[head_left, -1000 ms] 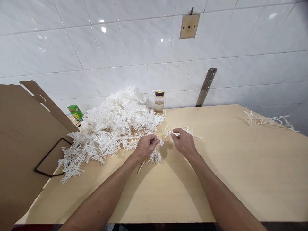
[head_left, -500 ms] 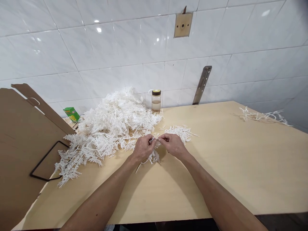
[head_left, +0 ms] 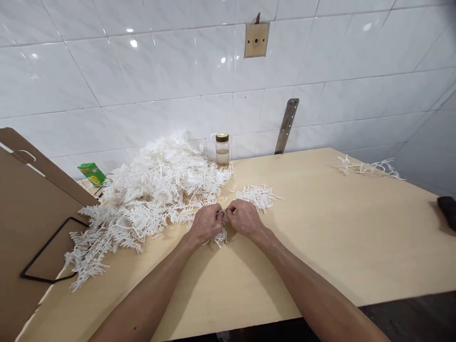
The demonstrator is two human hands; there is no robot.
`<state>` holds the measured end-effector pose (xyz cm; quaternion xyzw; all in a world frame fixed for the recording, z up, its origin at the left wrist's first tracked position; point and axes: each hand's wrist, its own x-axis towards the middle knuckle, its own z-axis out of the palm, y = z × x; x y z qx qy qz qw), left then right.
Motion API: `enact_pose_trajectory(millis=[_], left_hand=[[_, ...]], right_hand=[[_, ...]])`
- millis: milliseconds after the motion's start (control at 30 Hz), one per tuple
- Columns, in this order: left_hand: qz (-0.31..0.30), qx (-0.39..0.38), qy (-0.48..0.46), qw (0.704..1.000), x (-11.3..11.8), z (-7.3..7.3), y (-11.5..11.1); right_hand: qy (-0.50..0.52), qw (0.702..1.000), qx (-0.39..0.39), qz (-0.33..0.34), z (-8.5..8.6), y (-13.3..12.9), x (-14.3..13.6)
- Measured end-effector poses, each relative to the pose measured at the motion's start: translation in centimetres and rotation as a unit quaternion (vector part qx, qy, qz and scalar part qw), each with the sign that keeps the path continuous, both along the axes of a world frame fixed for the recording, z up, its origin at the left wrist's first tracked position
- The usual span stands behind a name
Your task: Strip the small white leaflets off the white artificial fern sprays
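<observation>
My left hand (head_left: 207, 222) is closed on a white branched plastic sprig (head_left: 221, 237), whose feathery end hangs out below the fingers. Close beside it, my right hand (head_left: 244, 218) pinches at the same spot, its thumb and forefinger almost touching the left fingers. What lies between the right fingertips is too small to make out. Just behind my right hand lies a small heap of short white pieces (head_left: 259, 195). A large pile of similar white sprigs (head_left: 156, 180) spreads over the table to the left of both hands.
A lidded bottle with liquid (head_left: 223, 151) stands by the tiled wall. On the left are a cardboard box (head_left: 32, 228), a black wire frame (head_left: 39, 280) and a green packet (head_left: 92, 174). Bare white stems (head_left: 372, 167) lie far right on the table (head_left: 342, 237); a black object (head_left: 447, 213) sits at the right edge.
The view has turned slightly right, bringing the black object into sight. Both hands remain together, their fingers curled more tightly, and less of the sprig shows below my left hand.
</observation>
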<state>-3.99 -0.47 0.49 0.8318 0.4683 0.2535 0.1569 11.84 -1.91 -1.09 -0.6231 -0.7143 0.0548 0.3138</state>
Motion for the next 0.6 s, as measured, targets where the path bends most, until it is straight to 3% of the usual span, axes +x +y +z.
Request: enact_pose_trajectory(millis=[167, 367, 467, 600], left_hand=[[0.001, -0.014, -0.016, 1.0, -0.4, -0.4, 0.9], [-0.015, -0.077, -0.105, 0.991, -0.7, 0.8, 0.6], [-0.035, -0.113, -0.145, 0.982, -0.5, 1.4, 0.1], [-0.031, -0.146, -0.207, 0.967, -0.3, 1.1, 0.1]], right_hand=[[-0.067, 0.997, 0.03, 0.008, 0.6, -0.5, -0.5], [0.096, 0.995, -0.015, -0.03, 0.5, 0.4, 0.3], [0.086, 0.992, 0.032, -0.089, 0.2, 0.9, 1.9], [0.123, 0.988, 0.016, -0.089, 0.0, 1.3, 3.8]])
